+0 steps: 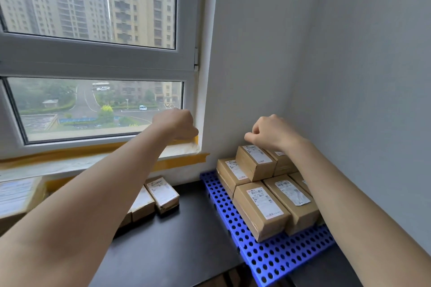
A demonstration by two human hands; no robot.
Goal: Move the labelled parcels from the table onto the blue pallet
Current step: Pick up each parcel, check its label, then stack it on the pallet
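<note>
Several parcels (260, 211) on the pallet (275, 261) — rear ones arm-hidden.

2 bare forearms, no sleeves, no watch/rings seen; left hand (176, 124) & right hand (271, 134) ungloved.

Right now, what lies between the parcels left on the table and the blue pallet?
In the head view, only bare dark table lies between the nearest left-over parcel and the blue pallet.

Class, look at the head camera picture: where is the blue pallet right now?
The blue pallet lies on the dark table at lower right, against the corner wall, with stacked labelled parcels on it, under the right hand.
</note>
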